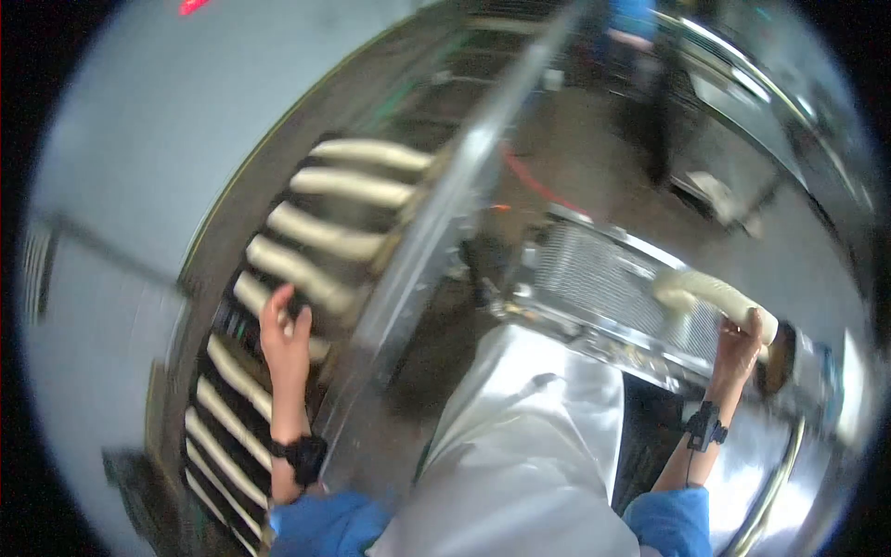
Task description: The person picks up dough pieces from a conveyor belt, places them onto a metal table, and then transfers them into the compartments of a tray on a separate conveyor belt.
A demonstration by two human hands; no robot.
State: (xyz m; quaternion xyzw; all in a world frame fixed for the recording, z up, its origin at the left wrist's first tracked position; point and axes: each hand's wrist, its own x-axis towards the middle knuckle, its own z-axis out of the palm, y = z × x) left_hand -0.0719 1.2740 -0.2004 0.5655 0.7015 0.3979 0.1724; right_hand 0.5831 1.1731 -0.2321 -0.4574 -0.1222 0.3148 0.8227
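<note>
Long pale rolls (362, 188) lie in a slanting row on the dark rack at the left. Over this row is my left hand (286, 334), its fingers apart and curled a little, with nothing seen in it. At the right, my right hand (740, 348) grips the near end of a thick pale roll (719, 292). The far end of that roll hangs over a metal mesh surface (594, 274), where a blurred pale piece (675, 297) shows below it.
A shiny metal rail (418, 227) runs diagonally between the rack and the mesh unit. Right of my right hand stands a metal machine part (806, 371). A person in blue (634, 20) is at the top. A pale cloth-like item (715, 197) lies farther back.
</note>
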